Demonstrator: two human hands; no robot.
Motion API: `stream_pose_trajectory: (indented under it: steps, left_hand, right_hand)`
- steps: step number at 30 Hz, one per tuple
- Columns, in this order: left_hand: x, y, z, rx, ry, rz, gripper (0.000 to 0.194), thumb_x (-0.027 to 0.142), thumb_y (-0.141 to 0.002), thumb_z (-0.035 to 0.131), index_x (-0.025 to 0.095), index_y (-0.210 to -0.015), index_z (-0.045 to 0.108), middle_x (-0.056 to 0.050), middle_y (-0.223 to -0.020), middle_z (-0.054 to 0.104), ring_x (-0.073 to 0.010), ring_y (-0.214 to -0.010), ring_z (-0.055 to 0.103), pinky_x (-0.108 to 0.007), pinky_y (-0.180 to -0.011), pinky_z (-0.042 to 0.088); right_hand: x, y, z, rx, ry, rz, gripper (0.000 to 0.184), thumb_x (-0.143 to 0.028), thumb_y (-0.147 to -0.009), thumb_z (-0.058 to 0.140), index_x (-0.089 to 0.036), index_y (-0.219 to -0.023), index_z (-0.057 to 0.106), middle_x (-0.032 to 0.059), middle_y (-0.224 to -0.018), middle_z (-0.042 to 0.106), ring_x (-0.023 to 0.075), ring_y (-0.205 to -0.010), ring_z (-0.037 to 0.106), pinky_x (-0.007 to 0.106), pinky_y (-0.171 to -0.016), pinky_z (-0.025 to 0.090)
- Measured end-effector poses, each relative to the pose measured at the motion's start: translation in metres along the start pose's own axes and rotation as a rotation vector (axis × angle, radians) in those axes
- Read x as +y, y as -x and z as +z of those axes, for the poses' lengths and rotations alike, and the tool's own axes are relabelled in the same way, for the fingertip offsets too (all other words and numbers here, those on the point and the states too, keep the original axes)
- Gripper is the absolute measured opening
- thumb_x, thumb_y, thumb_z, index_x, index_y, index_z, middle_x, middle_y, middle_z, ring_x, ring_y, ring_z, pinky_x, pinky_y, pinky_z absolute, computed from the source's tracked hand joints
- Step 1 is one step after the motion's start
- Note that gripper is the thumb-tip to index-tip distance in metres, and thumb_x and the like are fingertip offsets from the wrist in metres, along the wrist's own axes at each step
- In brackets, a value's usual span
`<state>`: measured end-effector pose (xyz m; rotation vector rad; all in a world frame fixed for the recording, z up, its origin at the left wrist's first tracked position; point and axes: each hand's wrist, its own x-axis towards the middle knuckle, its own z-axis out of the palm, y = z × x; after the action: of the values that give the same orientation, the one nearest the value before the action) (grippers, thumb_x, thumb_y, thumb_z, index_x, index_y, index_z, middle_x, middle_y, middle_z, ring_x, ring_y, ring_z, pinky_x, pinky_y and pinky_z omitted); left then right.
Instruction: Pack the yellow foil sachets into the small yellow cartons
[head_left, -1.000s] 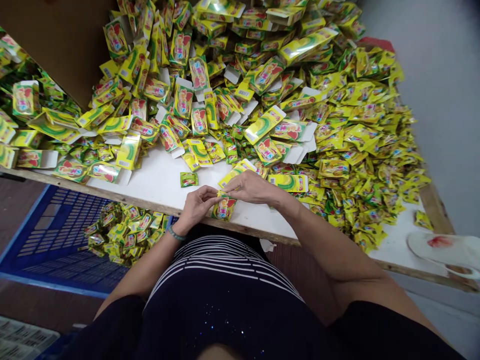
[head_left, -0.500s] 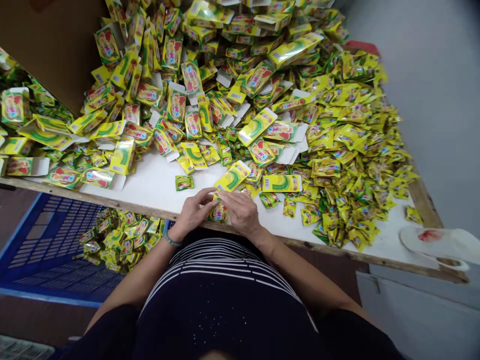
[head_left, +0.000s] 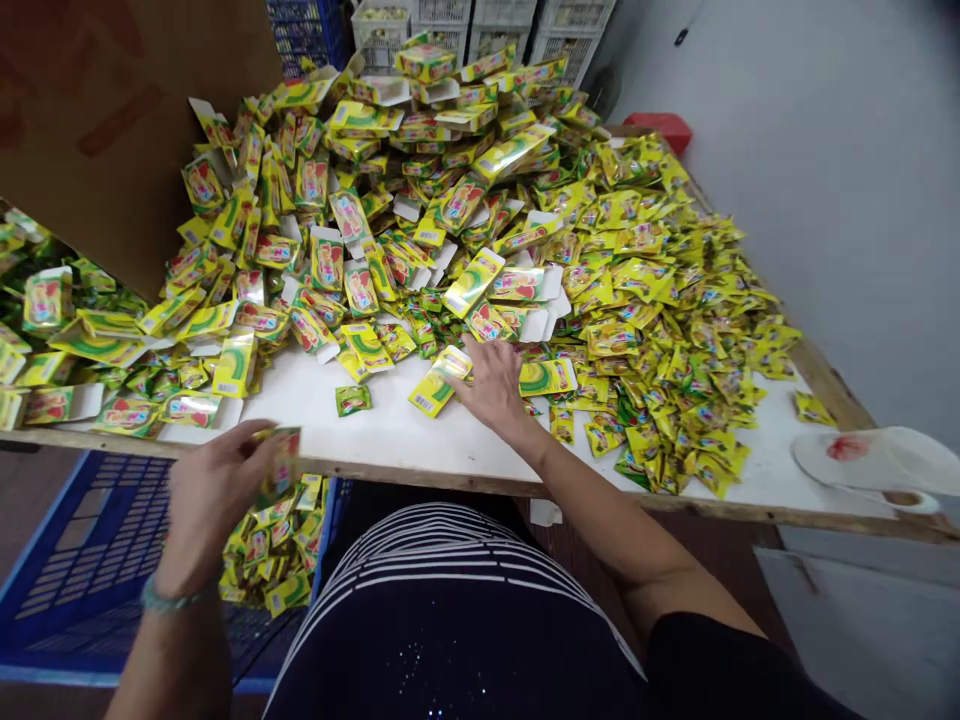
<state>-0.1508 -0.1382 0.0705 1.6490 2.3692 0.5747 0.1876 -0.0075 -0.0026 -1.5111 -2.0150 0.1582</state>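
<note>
My left hand point(head_left: 210, 490) is closed around a small candy box point(head_left: 286, 460), yellow, green and red. It holds this box above the blue crate point(head_left: 90, 540), beyond the table's front edge. In the crate lie several similar filled boxes point(head_left: 262, 550). My right hand point(head_left: 495, 392) is over the table, its thumb and forefinger apart at the right end of a flat yellow carton point(head_left: 433, 390). The far fingertips are partly hidden among the cartons. A single green candy sachet point(head_left: 353, 400) lies on the white tabletop between my hands.
A heap of open-flapped cartons point(head_left: 360, 200) covers the table's back, with loose yellow sachets point(head_left: 660, 340) on the right. A brown cardboard box point(head_left: 150, 120) stands at the left. A white scoop point(head_left: 877, 460) sits at the right edge; white crates point(head_left: 570, 40) are stacked behind.
My hands were together on one box at the table's front edge. The left has carried a box left over the crate, and the right has moved forward to the cartons. The view has tilted up.
</note>
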Motion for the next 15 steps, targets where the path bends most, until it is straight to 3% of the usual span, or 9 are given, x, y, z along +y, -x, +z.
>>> stream_pose_trajectory:
  steps: [2, 4, 7, 10, 12, 15]
  left_hand:
    - [-0.018, 0.001, -0.018, 0.008, -0.319, -0.077, 0.03, 0.055, -0.082, 0.061, 0.03, -0.089, 0.075, -0.001, -0.068, 0.07, -0.0275, -0.063, 0.064, -0.037, -0.057, 0.049]
    - [-0.014, 0.004, -0.011, 0.096, -0.386, -0.008, 0.035, 0.053, -0.085, 0.058, 0.027, -0.102, 0.073, -0.007, -0.089, 0.074, -0.0327, -0.082, 0.068, -0.044, -0.068, 0.054]
    - [0.025, 0.012, 0.036, 0.158, -0.152, 0.315, 0.054, 0.056, -0.083, 0.065, 0.021, -0.124, 0.062, -0.013, -0.114, 0.07, -0.0333, -0.106, 0.065, -0.048, -0.092, 0.054]
    - [0.072, 0.011, 0.091, -0.031, -0.053, 0.552, 0.065, 0.042, -0.079, 0.074, 0.017, -0.135, 0.054, -0.017, -0.13, 0.063, -0.0342, -0.117, 0.06, -0.048, -0.099, 0.05]
    - [0.091, 0.006, 0.115, -0.113, -0.073, 0.608, 0.055, 0.023, -0.083, 0.066, 0.017, -0.136, 0.053, -0.017, -0.129, 0.064, -0.0313, -0.114, 0.062, -0.044, -0.098, 0.05]
    - [0.096, -0.006, 0.129, -0.12, -0.087, 0.521, 0.05, 0.008, -0.085, 0.051, 0.017, -0.134, 0.054, -0.014, -0.112, 0.07, -0.0264, -0.101, 0.067, -0.038, -0.089, 0.052]
  right_hand:
    - [0.001, -0.006, 0.006, -0.069, -0.007, 0.002, 0.052, -0.033, -0.083, 0.074, -0.016, -0.131, 0.061, 0.0178, -0.112, 0.07, 0.0375, -0.112, 0.055, 0.054, -0.096, 0.043]
    - [-0.006, -0.004, 0.013, -0.112, -0.104, 0.042, 0.046, -0.027, -0.084, 0.072, -0.017, -0.128, 0.062, 0.014, -0.103, 0.072, 0.0317, -0.102, 0.061, 0.046, -0.09, 0.047]
    - [-0.027, 0.004, 0.02, -0.189, -0.327, 0.119, 0.038, -0.024, -0.086, 0.066, -0.021, -0.123, 0.061, 0.003, -0.081, 0.071, 0.0217, -0.076, 0.065, 0.034, -0.073, 0.05]
    - [-0.043, 0.005, 0.021, -0.239, -0.493, 0.126, 0.03, -0.027, -0.088, 0.063, -0.023, -0.117, 0.06, -0.0025, -0.07, 0.069, 0.0178, -0.065, 0.065, 0.029, -0.066, 0.049]
    - [-0.044, -0.003, 0.021, -0.212, -0.5, 0.143, 0.022, -0.031, -0.091, 0.06, -0.023, -0.111, 0.061, -0.0012, -0.072, 0.07, 0.0182, -0.067, 0.067, 0.028, -0.065, 0.049]
    - [-0.035, -0.025, 0.027, -0.083, -0.313, 0.234, 0.024, -0.041, -0.092, 0.058, -0.021, -0.103, 0.061, 0.0042, -0.079, 0.071, 0.0219, -0.076, 0.068, 0.031, -0.07, 0.049]
